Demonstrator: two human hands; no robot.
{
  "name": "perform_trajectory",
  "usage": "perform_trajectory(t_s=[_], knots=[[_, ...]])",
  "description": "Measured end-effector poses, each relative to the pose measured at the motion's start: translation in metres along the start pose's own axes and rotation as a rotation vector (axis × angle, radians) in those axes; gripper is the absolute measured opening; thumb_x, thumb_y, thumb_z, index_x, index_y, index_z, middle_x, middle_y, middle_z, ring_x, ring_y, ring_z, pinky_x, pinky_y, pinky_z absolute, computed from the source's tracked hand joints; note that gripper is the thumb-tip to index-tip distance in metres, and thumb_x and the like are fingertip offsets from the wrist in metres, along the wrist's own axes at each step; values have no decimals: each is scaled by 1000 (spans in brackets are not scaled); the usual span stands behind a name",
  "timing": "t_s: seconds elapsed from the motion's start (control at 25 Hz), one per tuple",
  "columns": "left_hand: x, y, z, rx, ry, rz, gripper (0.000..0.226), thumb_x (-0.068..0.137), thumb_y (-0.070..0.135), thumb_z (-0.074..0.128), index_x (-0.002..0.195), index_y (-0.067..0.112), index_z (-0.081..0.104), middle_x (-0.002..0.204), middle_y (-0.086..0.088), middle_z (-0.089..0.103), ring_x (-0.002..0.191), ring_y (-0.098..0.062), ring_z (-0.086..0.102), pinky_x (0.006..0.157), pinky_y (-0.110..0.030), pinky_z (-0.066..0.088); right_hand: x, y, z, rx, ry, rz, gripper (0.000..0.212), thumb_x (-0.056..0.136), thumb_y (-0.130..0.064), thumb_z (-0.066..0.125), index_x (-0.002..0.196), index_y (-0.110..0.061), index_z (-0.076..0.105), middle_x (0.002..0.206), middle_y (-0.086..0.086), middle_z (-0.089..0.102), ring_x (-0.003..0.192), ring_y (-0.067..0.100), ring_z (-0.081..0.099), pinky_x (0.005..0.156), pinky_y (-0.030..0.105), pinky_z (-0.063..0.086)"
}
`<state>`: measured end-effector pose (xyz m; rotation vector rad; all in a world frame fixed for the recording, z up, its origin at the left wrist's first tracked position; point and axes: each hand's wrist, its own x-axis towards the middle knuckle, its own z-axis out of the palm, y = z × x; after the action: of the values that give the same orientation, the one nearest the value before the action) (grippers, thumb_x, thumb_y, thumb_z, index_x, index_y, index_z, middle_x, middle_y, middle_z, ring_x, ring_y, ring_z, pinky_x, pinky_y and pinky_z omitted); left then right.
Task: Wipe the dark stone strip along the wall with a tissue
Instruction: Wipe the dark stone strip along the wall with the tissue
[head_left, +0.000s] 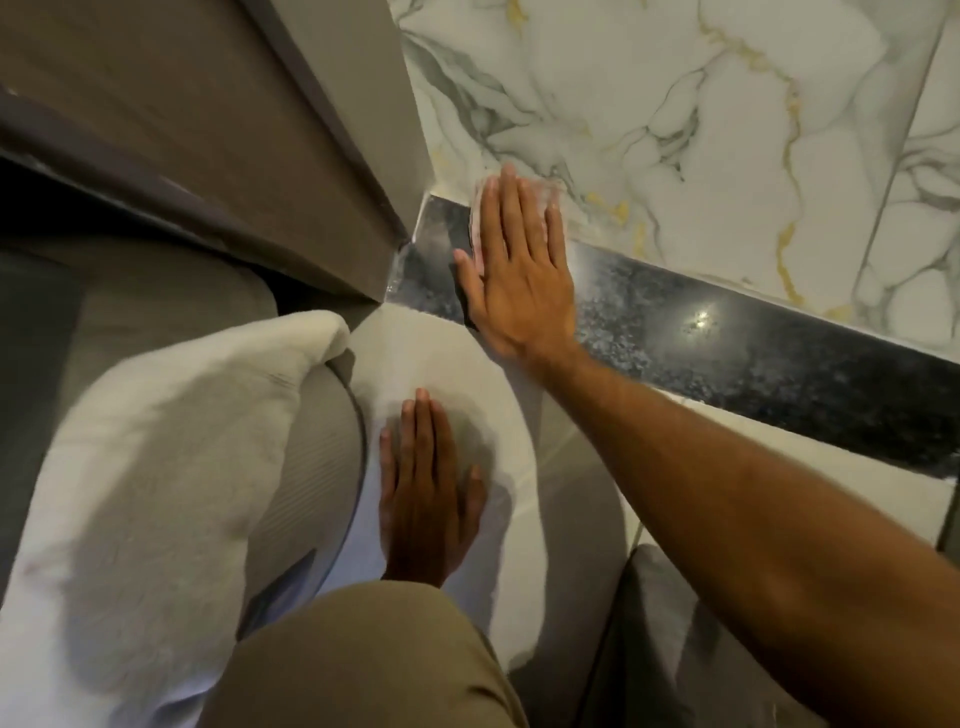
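Dark speckled stone strip (727, 338) runs from the middle of the frame down to the right edge, under the marble wall (675, 130), and the right hand (514, 260) is flat with fingers spread near its upper-left end, pressing a tissue (545, 195) that only peeks out past the fingertips. The left hand (426, 483) is splayed flat on the white surface (561, 467) at bottom centre, beside a towel (156, 441), propping the person up. My guess is the thin tissue could bunch or tear under that flat palm, and the corner at the strip's end gets missed.
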<state>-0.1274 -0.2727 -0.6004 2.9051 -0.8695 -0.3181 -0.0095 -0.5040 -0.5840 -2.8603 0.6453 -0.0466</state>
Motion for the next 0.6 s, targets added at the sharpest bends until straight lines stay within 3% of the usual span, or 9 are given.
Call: perform_trajectory(t_s=[0.24,0.48,0.6], knots=[[0,3,-15,-99,14,-8,76,107,45,43,167,-1,33,177,-25,27,166,-42,26,129,-68,35,-99,17,-1,-14,-131,-81,81,115,-60,25,177,-12,5,187,9,2,175,22,0,143,45,-4],[0,-2,-2,-68,6,-4,77,111,51,36,170,2,28,179,-23,25,167,-41,23,135,-63,25,7,-33,13,57,-55,-9,82,115,-61,18,176,-8,7,186,14,3,175,27,4,143,52,10],[-1,0,-5,-106,28,-41,75,107,45,40,167,0,33,178,-24,27,167,-39,25,132,-65,31,-60,-29,15,4,-162,-380,74,117,-49,24,176,-8,9,186,16,3,175,29,4,141,54,18]])
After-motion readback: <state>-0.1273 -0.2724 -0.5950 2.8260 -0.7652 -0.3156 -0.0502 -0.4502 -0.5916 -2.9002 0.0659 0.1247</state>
